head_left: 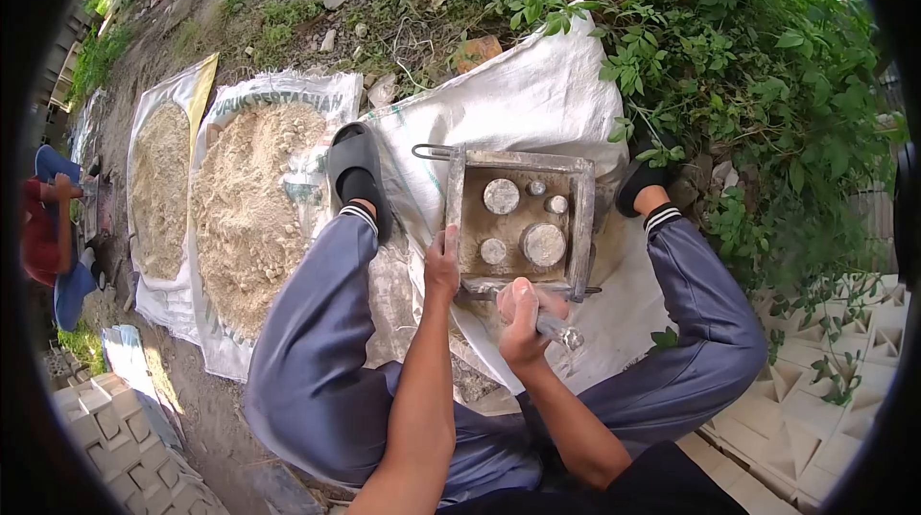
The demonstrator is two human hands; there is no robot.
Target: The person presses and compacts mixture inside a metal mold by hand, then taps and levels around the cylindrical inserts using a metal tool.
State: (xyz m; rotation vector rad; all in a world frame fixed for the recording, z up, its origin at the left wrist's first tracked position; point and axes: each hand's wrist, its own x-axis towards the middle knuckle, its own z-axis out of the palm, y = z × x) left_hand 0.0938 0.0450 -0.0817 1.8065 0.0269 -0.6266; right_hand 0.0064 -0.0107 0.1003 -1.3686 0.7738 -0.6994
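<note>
A rectangular moulding frame (454, 194) with worn grey walls stands between my feet, with brown sand (475, 227) inside. Several round metal pieces of different sizes sit in the sand, the largest disc (543, 245) at the lower right and another disc (501, 196) at the upper left. My left hand (442, 266) grips the frame's left wall near its lower corner. Just outside the near wall, my right hand (524, 325) is closed around a short grey rod-like tool (570, 336), whose rounded end sticks out to the right. Motion blurs this hand's fingers slightly.
White sacking (537, 103) lies under the frame. To the left, two sacks bear heaps of pale sand (254, 198). Leafy plants (729, 64) crowd the right, above stacked pale blocks (815, 390). Another person (56, 227) sits at the far left.
</note>
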